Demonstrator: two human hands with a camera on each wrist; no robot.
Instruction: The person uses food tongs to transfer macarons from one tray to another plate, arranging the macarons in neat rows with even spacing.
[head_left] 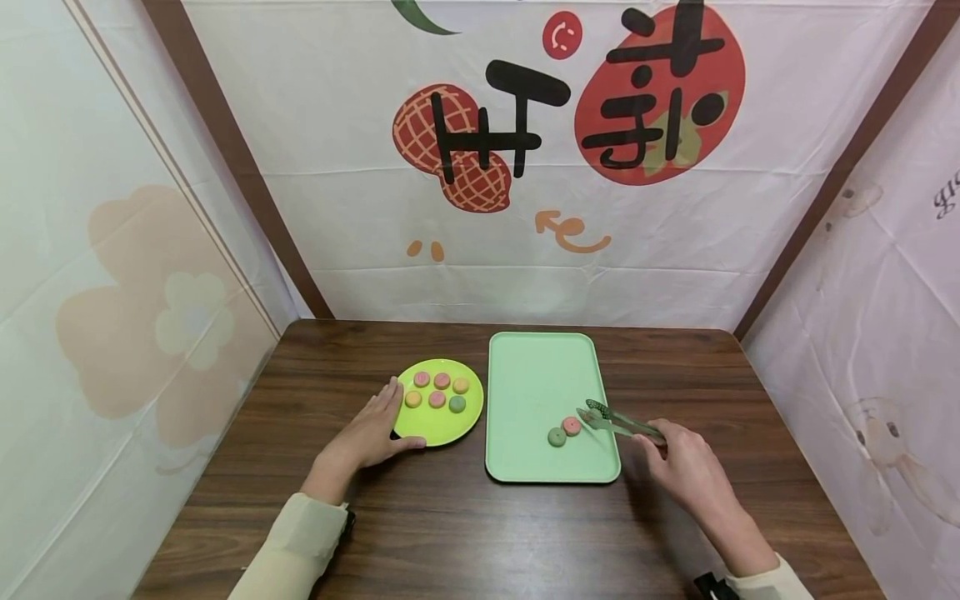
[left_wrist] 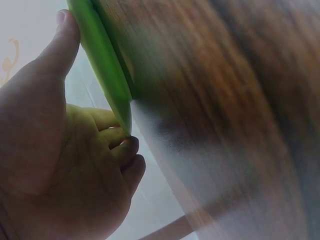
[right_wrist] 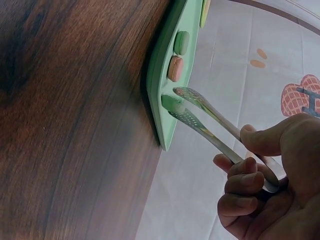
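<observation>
Listing what lies on the table (head_left: 420,542), we enter: one yellow-green plate (head_left: 450,429), left, bearing three pink macarons (head_left: 437,400), two yellow macarons (head_left: 413,399) and one green macaron (head_left: 457,404); one pale green tray (head_left: 536,367) to its right, bearing in its near right part a pink tray macaron (head_left: 572,426), a green tray macaron (head_left: 557,437) just left of it and nearer, and a second green tray macaron (right_wrist: 172,103), plain only in the right wrist view. Progress, by our judgement: tong work under way and unfinished; six macarons sit on the plate, and three on the tray look left to handle. Right hand (head_left: 690,467): curled about one pair of metal tongs (right_wrist: 214,140), thumb on one arm, fingers on the other. Left hand (head_left: 371,431): fingers laid along the plate's left rim, thumb spread to its near edge, touching without clenching. Nearest the grip: the second green tray macaron, toward the tray's right edge, between the tong tips or just beside them; whether they pinch it we cannot tell. Its two tray neighbours lie to the left of the tips and nearer, apart from them.
</observation>
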